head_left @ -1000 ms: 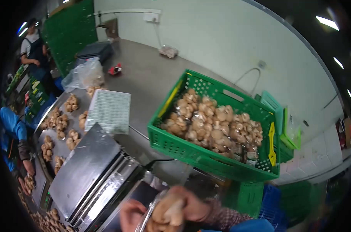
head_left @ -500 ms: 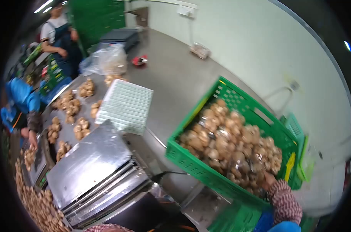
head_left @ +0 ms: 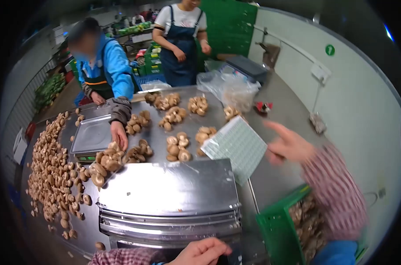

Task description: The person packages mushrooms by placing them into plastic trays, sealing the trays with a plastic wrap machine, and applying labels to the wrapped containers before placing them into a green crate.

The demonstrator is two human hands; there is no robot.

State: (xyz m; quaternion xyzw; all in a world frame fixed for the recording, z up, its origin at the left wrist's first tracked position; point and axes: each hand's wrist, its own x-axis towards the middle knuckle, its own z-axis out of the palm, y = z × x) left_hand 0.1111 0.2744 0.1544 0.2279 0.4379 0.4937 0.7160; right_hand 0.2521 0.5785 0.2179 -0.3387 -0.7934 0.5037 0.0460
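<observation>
My right hand [head_left: 291, 143] hangs above the table with its index finger stretched out and nothing in it. Just left of it, apart from the fingers, lies a pale sheet of small printed labels [head_left: 240, 152]. At the bottom centre is my left hand [head_left: 202, 252], holding nothing, its fingers loosely extended. It is in front of a metal wrapping machine [head_left: 169, 187] with a flat shiny top. Beyond the machine sit several small piles of brown mushrooms [head_left: 178, 148]. Under my right forearm, a green crate [head_left: 273, 229] holds wrapped mushrooms, partly hidden by the sleeve.
A large heap of loose mushrooms [head_left: 55, 172] spreads across the left. A co-worker in blue [head_left: 116, 70] handles mushrooms beside a scale [head_left: 92, 137]. Another person in an apron [head_left: 178, 57] stands at the back. Plastic bags [head_left: 231, 90] and a dark scale-like device [head_left: 242, 68] lie near the wall.
My right hand has left the wrapped mushrooms in the crate and moved up by the label sheet. My left hand has come into view. The view has swung left.
</observation>
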